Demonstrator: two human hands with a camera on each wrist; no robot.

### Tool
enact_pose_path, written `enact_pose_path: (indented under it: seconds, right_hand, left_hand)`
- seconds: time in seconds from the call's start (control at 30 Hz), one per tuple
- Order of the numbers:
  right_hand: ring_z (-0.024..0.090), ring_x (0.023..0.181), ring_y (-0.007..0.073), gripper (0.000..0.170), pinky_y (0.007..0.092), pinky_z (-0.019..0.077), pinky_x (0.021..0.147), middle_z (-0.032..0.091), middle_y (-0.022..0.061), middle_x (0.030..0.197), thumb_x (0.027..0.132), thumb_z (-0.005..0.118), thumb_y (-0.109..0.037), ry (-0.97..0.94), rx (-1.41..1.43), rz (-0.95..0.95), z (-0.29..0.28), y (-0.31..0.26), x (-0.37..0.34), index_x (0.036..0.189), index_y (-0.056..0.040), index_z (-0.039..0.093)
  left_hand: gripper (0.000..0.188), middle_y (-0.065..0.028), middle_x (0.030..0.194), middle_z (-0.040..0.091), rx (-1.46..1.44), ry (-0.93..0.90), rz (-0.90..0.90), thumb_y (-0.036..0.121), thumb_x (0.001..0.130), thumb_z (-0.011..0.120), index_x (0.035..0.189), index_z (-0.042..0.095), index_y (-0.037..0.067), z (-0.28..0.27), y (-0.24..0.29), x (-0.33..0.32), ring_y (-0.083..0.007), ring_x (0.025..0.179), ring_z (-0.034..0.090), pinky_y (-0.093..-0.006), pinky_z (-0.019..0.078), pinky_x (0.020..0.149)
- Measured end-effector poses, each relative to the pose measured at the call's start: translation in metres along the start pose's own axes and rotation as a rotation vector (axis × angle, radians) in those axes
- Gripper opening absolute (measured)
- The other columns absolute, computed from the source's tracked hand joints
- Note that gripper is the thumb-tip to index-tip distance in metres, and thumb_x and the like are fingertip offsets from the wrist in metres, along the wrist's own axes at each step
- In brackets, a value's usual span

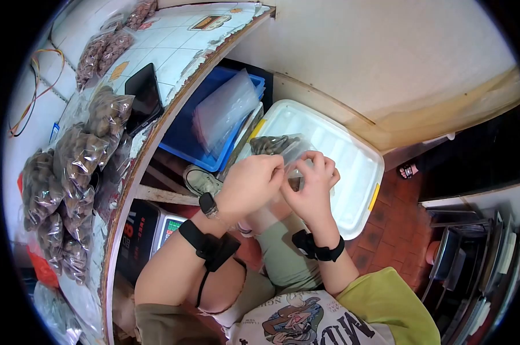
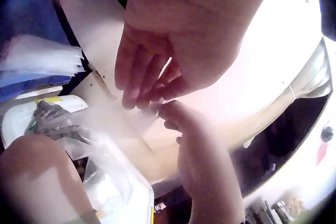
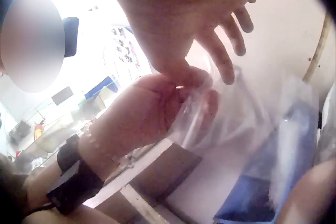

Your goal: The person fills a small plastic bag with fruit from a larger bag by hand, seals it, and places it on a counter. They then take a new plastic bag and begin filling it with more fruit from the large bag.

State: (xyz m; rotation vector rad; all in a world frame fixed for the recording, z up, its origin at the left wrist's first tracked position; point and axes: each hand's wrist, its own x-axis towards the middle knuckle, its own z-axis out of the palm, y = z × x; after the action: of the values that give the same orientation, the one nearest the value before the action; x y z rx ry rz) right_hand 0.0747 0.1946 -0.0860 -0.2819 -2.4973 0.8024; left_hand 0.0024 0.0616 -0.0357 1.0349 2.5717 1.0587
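Note:
A thin clear plastic bag (image 3: 239, 111) hangs between the two hands, its upper edge at their fingertips. The left hand (image 1: 254, 184) pinches the bag with its fingers bent in; in the right wrist view the film runs over its fingers. Close beside it, the right hand (image 1: 312, 190) pinches the same edge with thumb and forefinger, the other fingers spread. Seen from the left wrist, both hands' fingertips meet at the film, and the bag's lower part is blurred. Just beyond the hands, a filled bag of dark brown pieces (image 1: 271, 144) lies on a white plastic lid (image 1: 349, 172).
At left, a worktop (image 1: 182, 34) holds several filled bags (image 1: 79, 152) and a black phone (image 1: 145, 95). Below it, a blue crate (image 1: 176, 129) contains flat clear bags (image 1: 228, 109). A scale (image 1: 168, 227) sits under the worktop. A pale wall (image 1: 398, 63) rises behind the lid.

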Motion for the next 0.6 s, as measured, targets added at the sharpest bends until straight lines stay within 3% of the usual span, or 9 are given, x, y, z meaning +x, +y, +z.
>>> enact_pose_path:
  seconds: [0.13, 0.2, 0.33, 0.4, 0.5, 0.6]
  right_hand:
    - [0.041, 0.109, 0.0315, 0.027, 0.0508, 0.0229, 0.096, 0.051, 0.0084, 0.108, 0.065, 0.07, -0.028, -0.065, -0.014, 0.027, 0.004, 0.001, -0.003, 0.084, -0.0102, 0.066]
    - [0.041, 0.109, 0.0318, 0.026, 0.0519, 0.0231, 0.095, 0.051, 0.0094, 0.108, 0.066, 0.069, -0.025, -0.069, 0.021, 0.024, 0.008, 0.002, -0.004, 0.085, -0.0088, 0.066]
    - [0.041, 0.109, 0.0321, 0.023, 0.0522, 0.0239, 0.094, 0.05, 0.0103, 0.108, 0.067, 0.067, -0.021, -0.067, -0.007, -0.043, 0.002, -0.007, -0.005, 0.086, -0.0081, 0.066]
    - [0.041, 0.108, 0.0322, 0.022, 0.0526, 0.0249, 0.092, 0.049, 0.0106, 0.107, 0.067, 0.065, -0.018, -0.06, 0.009, -0.149, 0.003, -0.011, -0.006, 0.087, -0.0089, 0.067]
    - [0.041, 0.108, 0.0324, 0.023, 0.0517, 0.0262, 0.092, 0.048, 0.0105, 0.106, 0.066, 0.065, -0.017, -0.118, 0.017, -0.185, 0.007, -0.015, -0.009, 0.088, -0.0098, 0.068]
    - [0.041, 0.108, 0.0324, 0.022, 0.0501, 0.0274, 0.092, 0.048, 0.0104, 0.106, 0.066, 0.066, -0.016, -0.15, 0.055, -0.215, 0.004, -0.021, -0.01, 0.086, -0.0093, 0.068]
  left_hand:
    - [0.016, -0.0211, 0.075, 0.06, -0.002, 0.012, 0.01, 0.017, 0.081, 0.057, 0.083, 0.062, 0.002, -0.001, 0.0, 0.0, -0.0397, 0.071, 0.059, -0.0422, 0.0472, 0.062]
    - [0.019, -0.0182, 0.08, 0.063, 0.067, -0.089, -0.089, 0.018, 0.079, 0.059, 0.09, 0.061, 0.003, -0.003, 0.004, -0.001, -0.0382, 0.076, 0.061, -0.0424, 0.0475, 0.065]
    - [0.031, -0.0144, 0.089, 0.064, 0.058, -0.02, -0.117, 0.016, 0.076, 0.06, 0.105, 0.056, 0.006, -0.001, 0.008, -0.002, -0.0373, 0.085, 0.061, -0.0428, 0.0476, 0.07]
    - [0.045, -0.0138, 0.101, 0.061, 0.032, 0.029, -0.105, 0.012, 0.074, 0.059, 0.118, 0.048, 0.008, -0.001, 0.007, -0.002, -0.037, 0.091, 0.06, -0.0434, 0.0479, 0.074]
    - [0.05, -0.0175, 0.107, 0.056, 0.053, 0.073, 0.019, 0.008, 0.073, 0.058, 0.121, 0.047, 0.01, -0.002, 0.003, -0.003, -0.0381, 0.09, 0.059, -0.0433, 0.0487, 0.076]
    - [0.058, -0.0181, 0.113, 0.051, 0.077, 0.063, 0.001, 0.003, 0.071, 0.057, 0.127, 0.047, 0.012, -0.009, 0.008, -0.002, -0.0391, 0.09, 0.058, -0.0429, 0.0494, 0.077]
